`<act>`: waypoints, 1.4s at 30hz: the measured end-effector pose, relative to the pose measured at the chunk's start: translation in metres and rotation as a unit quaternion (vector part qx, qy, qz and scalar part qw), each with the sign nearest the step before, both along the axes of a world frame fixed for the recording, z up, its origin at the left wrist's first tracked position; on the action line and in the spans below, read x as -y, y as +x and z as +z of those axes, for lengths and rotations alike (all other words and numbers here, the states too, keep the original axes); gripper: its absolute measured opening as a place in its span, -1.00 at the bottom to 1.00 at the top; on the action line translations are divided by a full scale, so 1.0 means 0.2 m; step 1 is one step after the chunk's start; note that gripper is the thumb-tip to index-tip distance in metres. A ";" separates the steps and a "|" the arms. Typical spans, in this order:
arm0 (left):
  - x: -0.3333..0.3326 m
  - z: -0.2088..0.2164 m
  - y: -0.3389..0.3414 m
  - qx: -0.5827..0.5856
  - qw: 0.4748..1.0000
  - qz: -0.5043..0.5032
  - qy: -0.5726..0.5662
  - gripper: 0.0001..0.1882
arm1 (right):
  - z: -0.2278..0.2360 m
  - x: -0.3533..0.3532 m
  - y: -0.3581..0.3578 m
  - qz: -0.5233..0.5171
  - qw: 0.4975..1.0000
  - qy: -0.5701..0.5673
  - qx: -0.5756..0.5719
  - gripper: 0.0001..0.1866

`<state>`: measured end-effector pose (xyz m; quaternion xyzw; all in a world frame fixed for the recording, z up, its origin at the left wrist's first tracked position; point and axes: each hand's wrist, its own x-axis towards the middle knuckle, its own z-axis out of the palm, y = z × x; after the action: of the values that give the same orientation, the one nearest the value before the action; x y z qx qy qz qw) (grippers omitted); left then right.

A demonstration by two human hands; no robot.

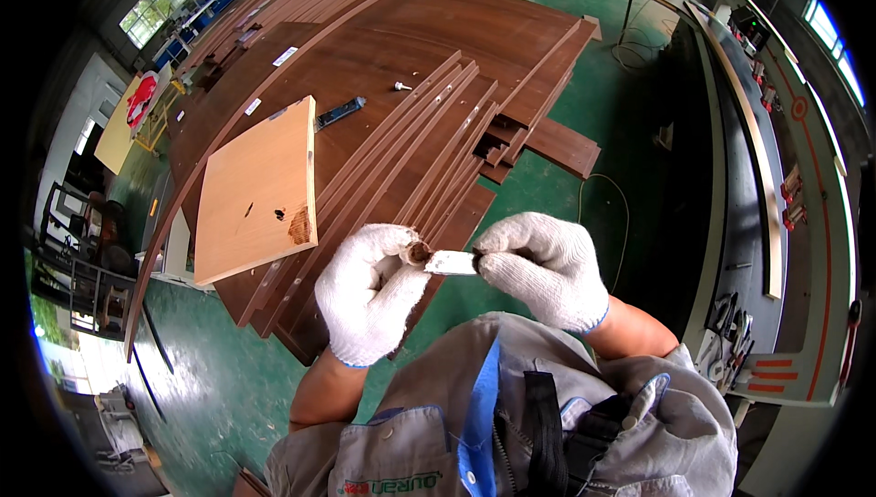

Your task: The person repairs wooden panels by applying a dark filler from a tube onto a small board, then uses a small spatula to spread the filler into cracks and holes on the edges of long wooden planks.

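In front of my chest, both my hands wear white knit gloves. My right hand (545, 266) pinches one end of a small flat white strip (452, 263). The strip's other end meets the fingertips of my left hand (370, 287), which is curled closed. Something brown (419, 252) shows at those left fingertips; whether it is a lump held there or staining on the glove I cannot tell. Beyond my left hand a pale wooden board (251, 191) lies tilted, with dark spots and a brown smear near its closest corner.
Long brown strips (365, 164) lie side by side over a large brown panel (392, 31). A dark blue tube-like thing (340, 113) and a small white nozzle-like piece (402, 86) rest on it. Along the right runs a long machine (808, 223); a cable (628, 214) crosses the green floor.
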<state>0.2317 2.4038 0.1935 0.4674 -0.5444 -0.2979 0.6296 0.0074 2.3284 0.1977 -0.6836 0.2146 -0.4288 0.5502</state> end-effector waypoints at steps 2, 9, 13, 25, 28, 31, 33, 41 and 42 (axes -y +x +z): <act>0.00 -0.01 0.00 0.085 0.996 0.012 -0.024 -0.74 | -0.02 -0.01 0.04 -0.002 0.987 0.143 0.070 -0.89; -0.02 0.00 -0.02 -0.024 0.999 -0.018 -0.023 -0.77 | -0.10 0.07 0.02 -0.036 0.985 0.160 0.061 -0.85; 0.00 -0.01 -0.06 -0.095 0.995 -0.025 0.009 -0.74 | -0.14 0.04 0.04 -0.027 0.942 0.288 0.171 -0.70; 0.16 -0.22 -0.07 -0.570 0.805 -0.133 0.094 -0.79 | -0.24 -0.21 0.20 -0.012 0.964 0.260 0.051 -0.82; 0.17 -0.23 -0.11 -0.552 0.817 -0.155 0.064 -0.74 | -0.24 -0.20 0.23 -0.057 0.985 0.162 0.003 -0.75; 0.15 -0.22 -0.10 -0.551 0.815 -0.170 0.053 -0.74 | -0.19 -0.19 0.26 -0.076 0.986 0.116 -0.089 -0.59; 0.13 -0.21 -0.10 -0.534 0.827 -0.161 0.068 -0.74 | -0.20 -0.19 0.31 -0.080 0.992 0.050 -0.082 -0.56; 0.10 -0.26 -0.12 -0.499 0.824 -0.250 0.098 -0.69 | -0.34 -0.33 0.31 -0.199 0.974 0.107 -0.009 -0.82; 0.09 -0.26 -0.14 -0.438 0.864 -0.230 0.086 -0.70 | -0.34 -0.37 0.28 -0.194 0.952 0.226 0.072 -0.85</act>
<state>0.2034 2.3861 0.1412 0.2023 -0.2765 -0.6545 0.6740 0.0637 2.4015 0.1296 -0.4540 0.3943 -0.5152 0.6107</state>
